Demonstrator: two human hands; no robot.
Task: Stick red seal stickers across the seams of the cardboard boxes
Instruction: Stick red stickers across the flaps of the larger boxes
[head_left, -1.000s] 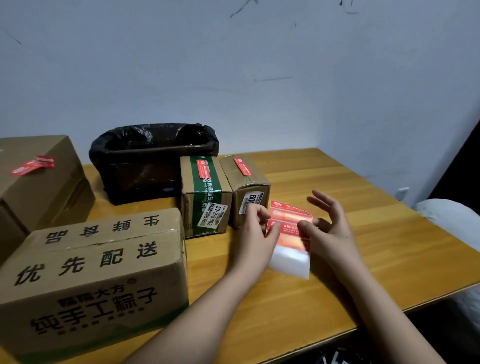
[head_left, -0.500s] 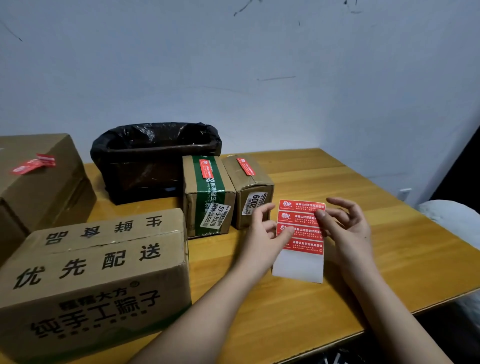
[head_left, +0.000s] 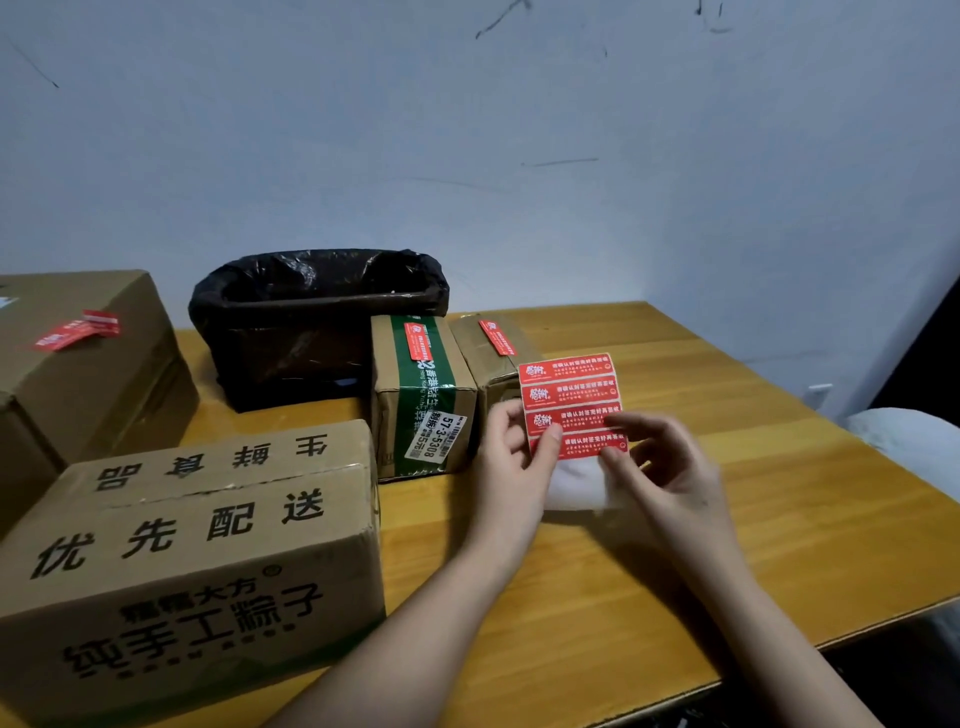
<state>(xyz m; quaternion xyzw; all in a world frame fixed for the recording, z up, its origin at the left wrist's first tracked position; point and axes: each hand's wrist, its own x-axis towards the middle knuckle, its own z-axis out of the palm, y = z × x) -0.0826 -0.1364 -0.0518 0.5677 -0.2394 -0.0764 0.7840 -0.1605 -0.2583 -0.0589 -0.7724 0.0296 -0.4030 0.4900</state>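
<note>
The left hand (head_left: 511, 457) pinches the left side of the sticker sheet (head_left: 571, 402) with thumb and fingers. The right hand (head_left: 660, 462) pinches its lowest red sticker. The sheet is held above the surface (head_left: 727, 519), near its right edge, beside two small boxes (head_left: 423, 400).

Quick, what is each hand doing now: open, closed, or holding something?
Left hand: holding the sticker sheet, thumb on its front.
Right hand: pinching the sheet's lower right edge.

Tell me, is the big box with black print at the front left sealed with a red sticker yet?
Not yet, as far as visible: the front-left box shows no red sticker along its top seam. The sticker sheet is in the hands.
</note>
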